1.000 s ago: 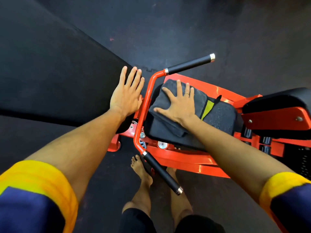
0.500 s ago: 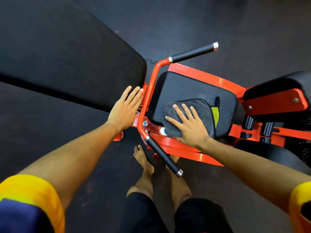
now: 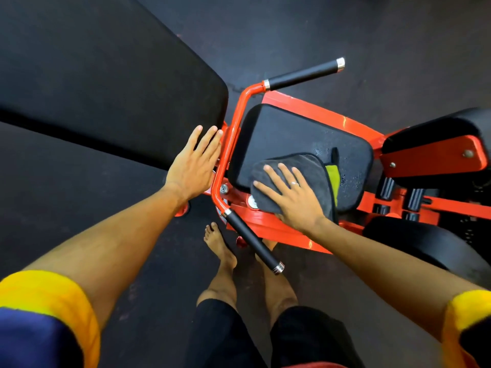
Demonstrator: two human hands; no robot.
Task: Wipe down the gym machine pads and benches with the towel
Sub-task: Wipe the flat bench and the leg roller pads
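A folded grey towel [image 3: 313, 172] with a yellow-green inner side lies on the near edge of the black seat pad [image 3: 292, 134] of an orange machine. My right hand [image 3: 292, 197] presses flat on the towel, fingers spread and straight, a ring on one finger. My left hand [image 3: 195, 163] rests flat with straight fingers against the lower corner of the large black back pad [image 3: 106, 83], just left of the orange handle bar [image 3: 231, 144]. Wet specks show on the seat pad right of the towel.
Two black foam grips [image 3: 303, 74] [image 3: 252, 241] stick out from the orange bar, the near one above my bare feet [image 3: 220, 245]. More black pads [image 3: 435, 134] on orange brackets stand at the right. Dark rubber floor lies all around.
My right hand has dragged the towel from the far left of the seat pad toward its near edge. My left hand slid down the back pad toward its lower corner.
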